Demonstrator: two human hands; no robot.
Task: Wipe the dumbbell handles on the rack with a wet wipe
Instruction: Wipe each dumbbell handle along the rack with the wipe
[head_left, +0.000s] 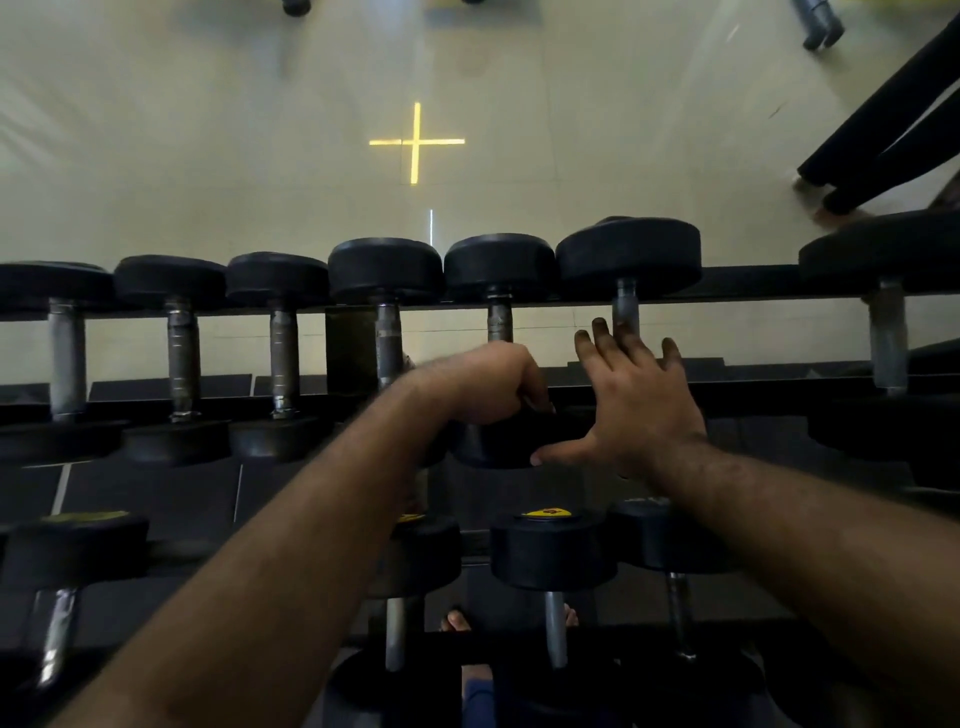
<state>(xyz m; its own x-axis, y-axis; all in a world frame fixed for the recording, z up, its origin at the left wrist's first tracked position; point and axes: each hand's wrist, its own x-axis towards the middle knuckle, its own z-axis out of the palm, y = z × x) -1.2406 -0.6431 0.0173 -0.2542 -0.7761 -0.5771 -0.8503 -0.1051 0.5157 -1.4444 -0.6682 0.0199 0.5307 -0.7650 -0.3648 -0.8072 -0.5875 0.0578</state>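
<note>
Black dumbbells with steel handles lie in a row on the upper tier of the rack (748, 283). My left hand (488, 384) is curled around the handle of one dumbbell (498, 270) near the middle, covering its lower part. My right hand (639, 400) is spread open with straight fingers over the handle of the neighbouring dumbbell (626, 260) on the right, its thumb against a black weight head. No wet wipe shows in either hand; one could be hidden inside the left fist.
A lower tier holds more dumbbells (553, 551), one with a yellow label. Beyond the rack lies a pale floor with a yellow cross (415, 141). A person's dark legs (883, 130) stand at the far right. My toes (457, 621) show under the rack.
</note>
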